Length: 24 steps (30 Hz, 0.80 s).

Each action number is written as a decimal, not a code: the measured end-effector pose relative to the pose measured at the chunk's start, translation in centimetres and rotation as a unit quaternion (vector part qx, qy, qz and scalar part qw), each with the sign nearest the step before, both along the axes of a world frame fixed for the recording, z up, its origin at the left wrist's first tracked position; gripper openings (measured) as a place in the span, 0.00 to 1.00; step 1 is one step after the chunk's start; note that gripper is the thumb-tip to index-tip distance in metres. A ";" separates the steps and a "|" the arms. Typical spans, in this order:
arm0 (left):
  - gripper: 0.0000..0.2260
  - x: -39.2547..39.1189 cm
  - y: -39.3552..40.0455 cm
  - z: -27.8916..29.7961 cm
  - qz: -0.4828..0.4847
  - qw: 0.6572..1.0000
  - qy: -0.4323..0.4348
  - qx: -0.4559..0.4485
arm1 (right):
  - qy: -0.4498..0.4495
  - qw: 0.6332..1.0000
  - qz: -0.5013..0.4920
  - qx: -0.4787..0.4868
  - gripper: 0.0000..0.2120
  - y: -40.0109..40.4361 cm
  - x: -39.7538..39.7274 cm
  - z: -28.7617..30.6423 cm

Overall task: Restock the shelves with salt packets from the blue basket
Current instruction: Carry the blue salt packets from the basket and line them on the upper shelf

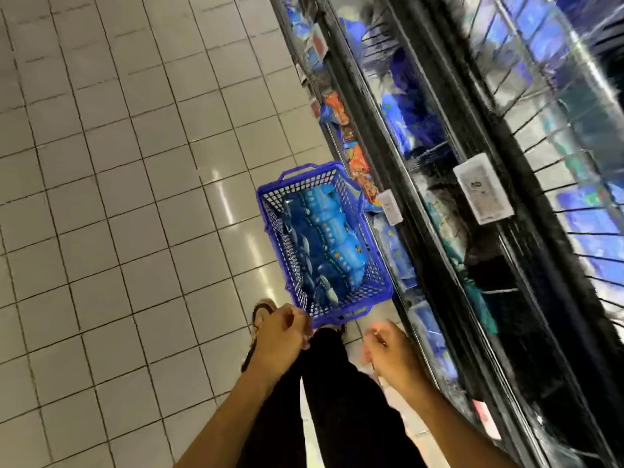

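Observation:
The blue basket [270, 211] stands on the tiled floor beside the shelves, filled with several blue salt packets [332, 238]. My left hand [282, 339] hangs just short of the basket's near edge, fingers loosely curled and holding nothing. My right hand [388, 352] hovers near the lowest shelf edge, also loosely curled and empty. The shelves [439, 184] run along the right, holding blue and white packets behind wire dividers. The picture is blurred by motion.
White tiled floor [118, 197] spreads out to the left. White price tags [483, 189] hang on the shelf rails. Orange snack packets [358, 163] sit on the low shelf beyond the basket. My dark trouser legs and a sandalled foot [263, 309] are below my hands.

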<state>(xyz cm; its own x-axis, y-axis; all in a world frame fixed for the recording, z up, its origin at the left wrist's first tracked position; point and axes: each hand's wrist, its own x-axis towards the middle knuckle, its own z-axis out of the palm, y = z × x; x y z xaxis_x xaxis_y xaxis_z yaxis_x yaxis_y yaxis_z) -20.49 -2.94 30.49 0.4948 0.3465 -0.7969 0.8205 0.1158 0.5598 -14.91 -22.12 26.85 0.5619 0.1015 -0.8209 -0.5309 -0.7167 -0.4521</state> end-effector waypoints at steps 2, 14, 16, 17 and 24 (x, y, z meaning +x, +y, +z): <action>0.11 1.6 0.4 -5.7 -0.031 0.999 0.027 0.002 | 0.024 0.999 0.007 -0.033 0.09 1.3 2.5 -5.4; 0.19 11.7 -0.3 -38.4 -0.332 0.929 0.028 0.159 | 0.064 0.987 -0.015 -0.146 0.13 7.2 8.7 -37.6; 0.23 12.7 -1.2 -41.5 -0.361 0.915 0.032 0.175 | 0.095 0.977 0.031 -0.186 0.19 7.1 8.8 -40.3; 0.23 13.0 -1.7 -42.7 -0.368 0.911 0.035 0.182 | 0.102 0.978 0.002 -0.180 0.20 7.0 8.9 -41.2; 0.25 14.2 -3.5 -46.8 -0.393 0.889 0.065 0.226 | 0.056 0.972 -0.112 -0.197 0.19 6.7 8.2 -44.0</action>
